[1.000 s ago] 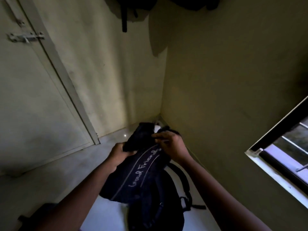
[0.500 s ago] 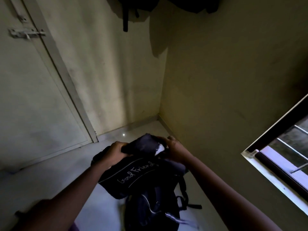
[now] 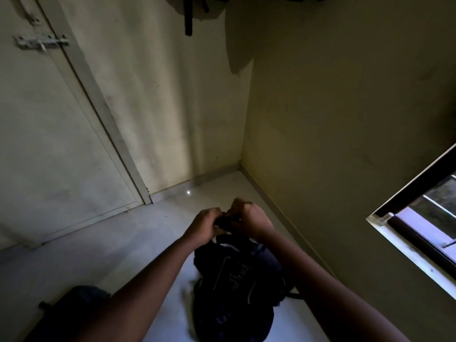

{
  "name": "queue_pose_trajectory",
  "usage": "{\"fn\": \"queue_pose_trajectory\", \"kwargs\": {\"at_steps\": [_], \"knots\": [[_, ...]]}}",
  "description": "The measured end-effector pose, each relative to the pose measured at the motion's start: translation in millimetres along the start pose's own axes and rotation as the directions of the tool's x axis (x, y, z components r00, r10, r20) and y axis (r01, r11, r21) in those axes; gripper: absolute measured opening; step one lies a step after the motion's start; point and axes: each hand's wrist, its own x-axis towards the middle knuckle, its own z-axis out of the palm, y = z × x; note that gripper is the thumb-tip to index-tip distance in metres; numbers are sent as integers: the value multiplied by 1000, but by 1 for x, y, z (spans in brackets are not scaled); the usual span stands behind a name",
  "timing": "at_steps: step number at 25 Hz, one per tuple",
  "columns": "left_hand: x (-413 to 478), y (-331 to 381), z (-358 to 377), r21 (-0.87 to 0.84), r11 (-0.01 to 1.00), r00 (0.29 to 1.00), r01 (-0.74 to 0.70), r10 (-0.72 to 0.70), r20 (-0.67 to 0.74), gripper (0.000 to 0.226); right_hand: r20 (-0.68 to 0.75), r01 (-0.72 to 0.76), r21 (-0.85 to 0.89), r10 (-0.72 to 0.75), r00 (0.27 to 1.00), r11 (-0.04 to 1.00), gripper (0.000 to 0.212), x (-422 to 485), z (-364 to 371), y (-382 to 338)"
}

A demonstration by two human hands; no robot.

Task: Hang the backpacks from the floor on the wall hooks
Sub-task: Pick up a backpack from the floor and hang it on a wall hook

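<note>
Holding: both fists clenched on the top handle of the dark backpack point(image 3: 234, 287)
Left hand point(image 3: 204, 225): fingers closed around it
Right hand point(image 3: 249, 220): the same, touching the left
Backpack: hangs at 6 o'clock above the floor point(image 3: 111, 248)
Second bag point(image 3: 71, 309): floor, 8 o'clock

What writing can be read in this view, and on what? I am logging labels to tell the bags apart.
Backpack held by the left hand and right hand: pale lettering on its front, too blurred and dark to read.
Second bag on the floor: no text visible.
Bags hanging at the top: no text visible.
Door with its bolt: no writing.
</note>
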Motion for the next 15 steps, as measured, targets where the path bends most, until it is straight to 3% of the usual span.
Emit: {"fn": "queue_pose_trajectory", "kwargs": {"at_steps": [3,5,8,10,12,15], "knots": [[1,5,-9,-27,992,990,-125,123,-70,15,82,-86,181,73,994,980,32,-9,-17,11],[3,5,-13,-4,991,989,-132,132,-73,18,153,-202,145,180,972,969,36,-18,-18,17],[4,2,-9,71,994,994,-82,87,-66,28,14,-258,118,258,966,959,26,-20,-17,21],[1,4,1,154,986,997,-69,62,55,48,-5,-259,127,262,965,958,25,-18,-17,19],[-4,13,5,95,992,991,-86,75,112,49,44,-261,78,258,965,962,25,-19,-12,16],[5,31,-7,-53,995,992,-83,87,86,37,50,-278,69,275,960,958,26,-18,-25,10]]}}
